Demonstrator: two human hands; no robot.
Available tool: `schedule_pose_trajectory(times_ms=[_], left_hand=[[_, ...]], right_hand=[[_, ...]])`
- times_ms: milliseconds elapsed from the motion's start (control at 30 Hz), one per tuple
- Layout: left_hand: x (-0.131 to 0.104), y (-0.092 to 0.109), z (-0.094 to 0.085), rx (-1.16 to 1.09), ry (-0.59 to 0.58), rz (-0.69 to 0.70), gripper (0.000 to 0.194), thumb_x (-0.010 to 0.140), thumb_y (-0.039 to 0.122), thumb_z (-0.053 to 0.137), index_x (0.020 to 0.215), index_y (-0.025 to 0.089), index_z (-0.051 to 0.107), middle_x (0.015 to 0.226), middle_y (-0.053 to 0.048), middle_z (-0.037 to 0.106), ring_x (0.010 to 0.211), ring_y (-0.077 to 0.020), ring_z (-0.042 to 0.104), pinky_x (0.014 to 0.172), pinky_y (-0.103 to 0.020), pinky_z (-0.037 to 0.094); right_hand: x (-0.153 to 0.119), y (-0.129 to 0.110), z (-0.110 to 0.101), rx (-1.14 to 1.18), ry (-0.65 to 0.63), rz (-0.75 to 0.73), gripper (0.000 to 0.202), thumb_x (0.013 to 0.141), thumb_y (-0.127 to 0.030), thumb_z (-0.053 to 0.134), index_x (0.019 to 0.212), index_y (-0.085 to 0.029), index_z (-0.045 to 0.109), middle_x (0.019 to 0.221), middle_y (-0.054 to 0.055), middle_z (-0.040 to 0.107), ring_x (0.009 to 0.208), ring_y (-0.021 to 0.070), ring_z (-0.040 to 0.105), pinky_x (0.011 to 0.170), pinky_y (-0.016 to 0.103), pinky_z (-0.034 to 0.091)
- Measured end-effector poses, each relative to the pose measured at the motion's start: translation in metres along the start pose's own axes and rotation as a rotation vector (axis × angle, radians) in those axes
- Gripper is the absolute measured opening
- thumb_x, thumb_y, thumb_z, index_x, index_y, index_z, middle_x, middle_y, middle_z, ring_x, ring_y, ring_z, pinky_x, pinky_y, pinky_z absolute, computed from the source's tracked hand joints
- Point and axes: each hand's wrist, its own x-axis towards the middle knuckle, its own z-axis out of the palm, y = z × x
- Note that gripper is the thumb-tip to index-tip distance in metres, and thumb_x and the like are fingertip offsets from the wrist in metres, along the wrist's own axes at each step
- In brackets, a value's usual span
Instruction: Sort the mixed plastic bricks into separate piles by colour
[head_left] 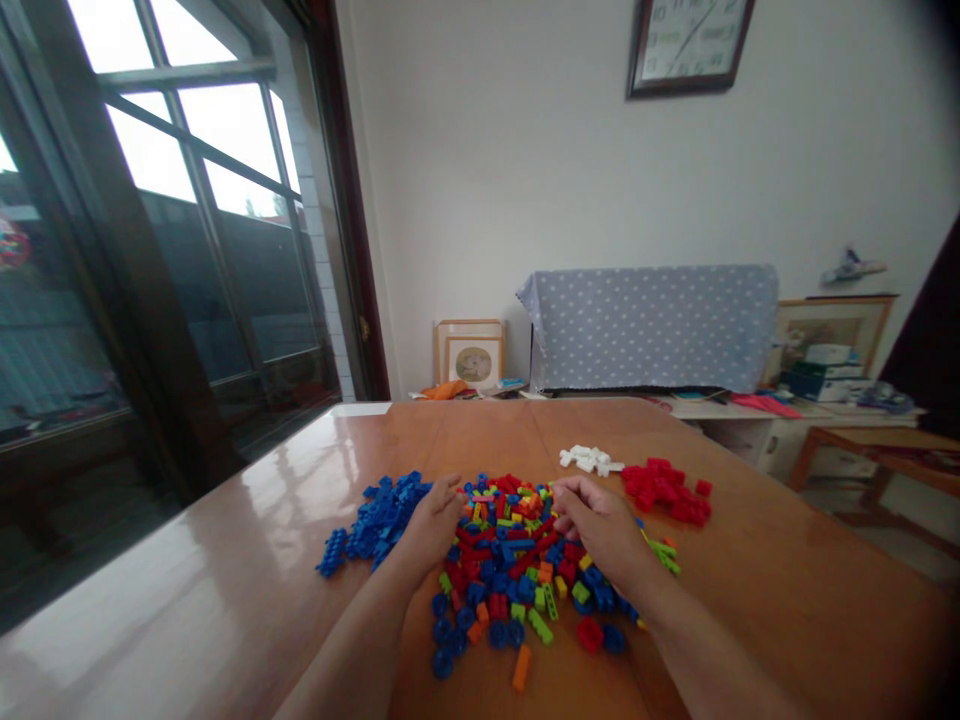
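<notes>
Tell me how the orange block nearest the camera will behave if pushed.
The orange block looks like moulded plastic, so it's probably stiff and light. Lying flat and boxy, it should slide rather than roll. The glossy table may let it skid easily.

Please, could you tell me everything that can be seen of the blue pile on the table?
The blue pile is a loose, uneven heap of many small blue toy pieces, glossy like plastic; those at its near left end look bumpy. It lies directly on the brown table, left of the mixed-colour heap. The left hand is at its right edge and hides part of it; whether they touch, I cannot tell.
</notes>
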Motion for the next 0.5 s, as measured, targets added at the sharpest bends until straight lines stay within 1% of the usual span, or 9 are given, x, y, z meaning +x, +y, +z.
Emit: schedule_pose_trajectory(times_ms=[100,167,233,267,333,400,433,500], left_hand=[[-0.007,0.011,0.001,-0.100,-0.057,-0.053,0.058,0.090,0.043,0.053,0.140,0.015,0.044,0.126,-0.016,0.064,0.101,-0.0225,0.067,0.090,-0.036,0.049],[-0.009,0.016,0.002,-0.137,-0.084,-0.064,0.059,0.090,0.044,0.053,0.140,0.015,0.043,0.126,-0.016,0.064,0.100,-0.0224,0.068,0.089,-0.036,0.050],[-0.007,0.016,0.002,-0.151,-0.077,-0.053,0.058,0.090,0.046,0.053,0.138,0.016,0.045,0.123,-0.015,0.066,0.100,-0.0219,0.068,0.088,-0.035,0.050],[-0.006,0.014,0.002,-0.145,-0.053,-0.046,0.056,0.090,0.046,0.053,0.137,0.015,0.046,0.120,-0.015,0.067,0.099,-0.0213,0.068,0.086,-0.034,0.051],[-0.001,0.008,-0.001,-0.088,0.022,-0.037,0.053,0.090,0.043,0.050,0.135,0.014,0.047,0.114,-0.015,0.068,0.093,-0.0202,0.068,0.081,-0.032,0.051],[0.004,0.000,-0.005,0.043,0.102,-0.020,0.047,0.090,0.038,0.049,0.130,0.013,0.051,0.108,-0.014,0.069,0.088,-0.0204,0.068,0.077,-0.031,0.050],[0.006,-0.004,-0.007,0.126,0.130,0.001,0.043,0.089,0.036,0.050,0.125,0.013,0.055,0.105,-0.014,0.070,0.088,-0.0212,0.067,0.077,-0.031,0.049],[0.007,-0.010,-0.012,0.294,0.146,0.069,0.032,0.087,0.033,0.052,0.111,0.016,0.063,0.101,-0.012,0.071,0.093,-0.0233,0.066,0.080,-0.031,0.046]], right_hand=[[0.001,0.001,0.000,0.012,0.003,-0.001,0.033,0.088,-0.051,0.054,0.091,-0.020,0.065,0.076,0.000,0.065,0.066,0.0168,0.065,0.055,0.026,0.048],[0.001,0.002,-0.001,0.013,0.006,-0.003,0.034,0.087,-0.052,0.055,0.091,-0.020,0.065,0.076,0.000,0.065,0.066,0.0168,0.065,0.055,0.026,0.048],[0.001,0.000,-0.001,0.014,0.010,-0.004,0.036,0.086,-0.054,0.055,0.091,-0.020,0.065,0.076,0.001,0.066,0.065,0.0166,0.065,0.055,0.026,0.048],[0.001,-0.001,-0.002,0.015,0.015,-0.002,0.037,0.085,-0.055,0.056,0.091,-0.019,0.065,0.077,0.001,0.067,0.065,0.0164,0.065,0.055,0.025,0.048],[0.001,-0.003,-0.003,0.022,0.030,0.004,0.040,0.083,-0.057,0.057,0.091,-0.019,0.065,0.078,0.002,0.068,0.063,0.0161,0.064,0.053,0.025,0.048],[0.002,-0.005,-0.006,0.031,0.047,0.006,0.041,0.082,-0.058,0.058,0.091,-0.019,0.065,0.080,0.003,0.069,0.063,0.0161,0.064,0.052,0.025,0.047],[0.002,-0.006,-0.008,0.034,0.056,0.007,0.041,0.082,-0.058,0.059,0.091,-0.019,0.065,0.080,0.003,0.070,0.063,0.0162,0.064,0.052,0.025,0.047],[0.003,-0.005,-0.013,0.026,0.073,0.010,0.040,0.082,-0.058,0.059,0.092,-0.020,0.065,0.080,0.003,0.070,0.063,0.0163,0.065,0.052,0.025,0.047]])
